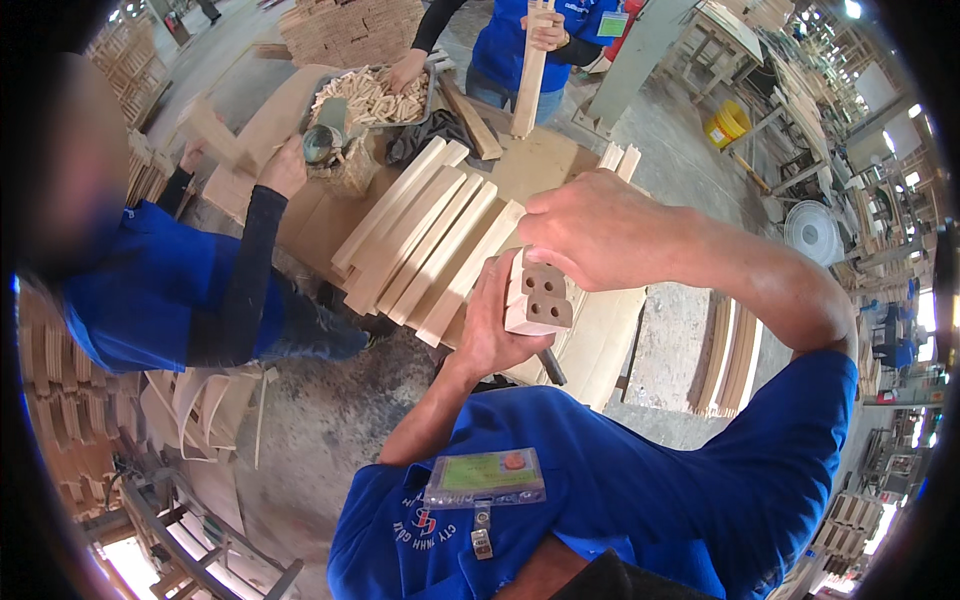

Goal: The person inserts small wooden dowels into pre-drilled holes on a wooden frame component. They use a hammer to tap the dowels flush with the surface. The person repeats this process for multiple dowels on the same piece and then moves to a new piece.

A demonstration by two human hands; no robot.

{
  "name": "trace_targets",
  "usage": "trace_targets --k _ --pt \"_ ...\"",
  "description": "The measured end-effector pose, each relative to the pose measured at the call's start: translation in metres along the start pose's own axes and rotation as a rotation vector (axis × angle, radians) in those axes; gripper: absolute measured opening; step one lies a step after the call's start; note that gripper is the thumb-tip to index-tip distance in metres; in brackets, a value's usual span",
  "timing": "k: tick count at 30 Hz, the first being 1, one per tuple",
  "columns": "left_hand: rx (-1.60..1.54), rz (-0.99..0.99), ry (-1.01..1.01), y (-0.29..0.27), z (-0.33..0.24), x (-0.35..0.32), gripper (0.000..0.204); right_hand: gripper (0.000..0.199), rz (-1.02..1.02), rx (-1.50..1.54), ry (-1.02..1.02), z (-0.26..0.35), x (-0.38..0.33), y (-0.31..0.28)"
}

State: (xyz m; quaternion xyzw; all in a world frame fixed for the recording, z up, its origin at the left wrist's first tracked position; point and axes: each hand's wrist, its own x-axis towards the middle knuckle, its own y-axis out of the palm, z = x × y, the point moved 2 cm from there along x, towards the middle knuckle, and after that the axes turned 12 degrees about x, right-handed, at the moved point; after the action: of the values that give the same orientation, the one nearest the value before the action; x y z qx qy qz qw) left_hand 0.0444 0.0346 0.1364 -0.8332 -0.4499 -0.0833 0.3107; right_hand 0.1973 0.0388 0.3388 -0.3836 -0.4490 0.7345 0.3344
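Block end-on, held close

My left hand (490, 335) cups the drilled wooden block (537, 297) upright; my right hand (590, 228) pinches its top from above.

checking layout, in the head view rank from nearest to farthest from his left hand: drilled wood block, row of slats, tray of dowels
1. drilled wood block, held in the left hand
2. row of slats, just beyond on the table
3. tray of dowels, far side, by a co-worker's hand

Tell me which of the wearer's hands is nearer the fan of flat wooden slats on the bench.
Left. The left hand, gripping a drilled wooden block, sits against the slats' near ends; the right hand is above the block, further right.
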Motion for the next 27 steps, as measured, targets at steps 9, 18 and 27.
trace_targets --k 9,18,27 --pt "0.004 0.029 -0.033 -0.012 0.003 0.003 0.099 0.017 -0.288 0.891 0.278 -0.052 -0.031 0.012" --pt "-0.028 -0.013 -0.037 -0.011 0.000 0.004 0.098 0.019 -0.250 0.699 0.149 -0.028 -0.032 0.016" --pt "0.020 -0.024 -0.045 -0.012 -0.003 0.004 0.095 0.019 -0.336 0.610 -0.001 -0.034 -0.025 0.026"
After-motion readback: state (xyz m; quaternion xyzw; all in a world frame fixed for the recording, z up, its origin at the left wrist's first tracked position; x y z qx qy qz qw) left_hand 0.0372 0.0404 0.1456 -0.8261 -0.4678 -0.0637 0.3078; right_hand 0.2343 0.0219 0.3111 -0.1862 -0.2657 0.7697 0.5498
